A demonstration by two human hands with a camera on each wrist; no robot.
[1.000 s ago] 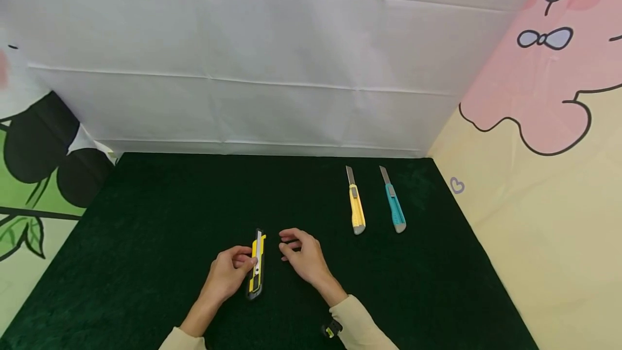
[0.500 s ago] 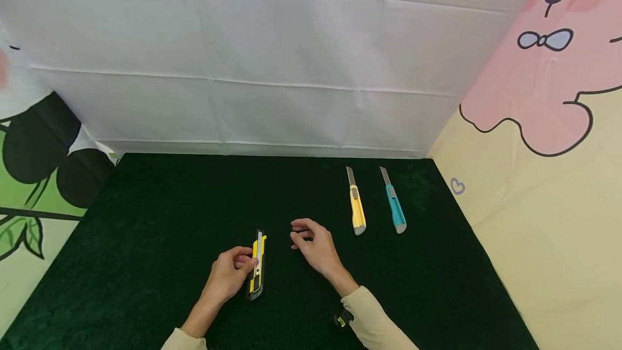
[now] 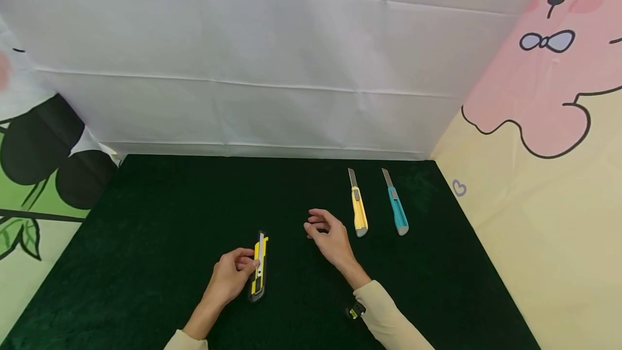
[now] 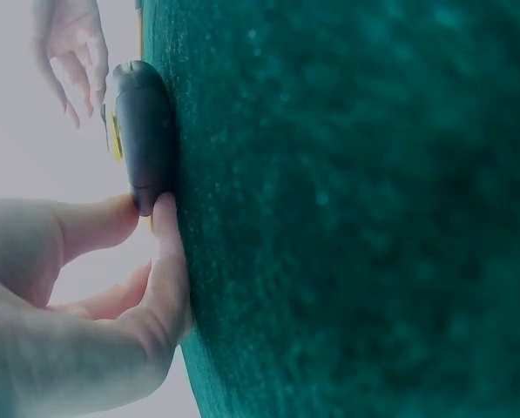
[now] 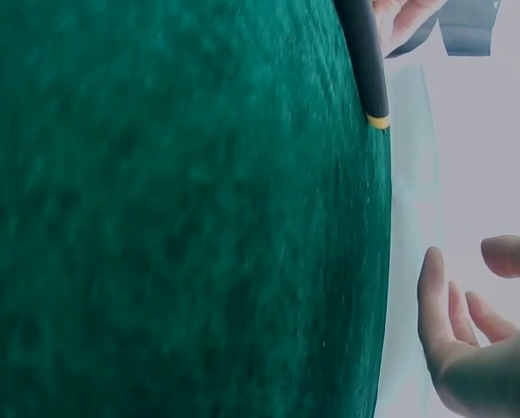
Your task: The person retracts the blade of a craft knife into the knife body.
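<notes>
A black-and-yellow utility knife (image 3: 259, 269) lies on the dark green cloth, near the middle front. My left hand (image 3: 228, 277) pinches its left side between thumb and fingers; in the left wrist view the thumb and a finger meet at the edge of the knife's dark body (image 4: 145, 131). My right hand (image 3: 332, 239) hovers over the cloth to the right of that knife, fingers loosely bent and holding nothing. The right wrist view shows a gap between its thumb and fingers (image 5: 434, 300). Nearest to it is a yellow utility knife (image 3: 359, 212), blade out and pointing away.
A teal utility knife (image 3: 398, 210) lies right of the yellow one, its blade also out. Green cloth (image 3: 194, 193) covers the table up to a white fabric backdrop (image 3: 291, 69). Printed cartoon panels (image 3: 544, 123) stand at both sides.
My right hand has drawn away from the black-and-yellow knife, moving right and farther back toward the yellow one. The left hand keeps its pinch, and the knives stay put.
</notes>
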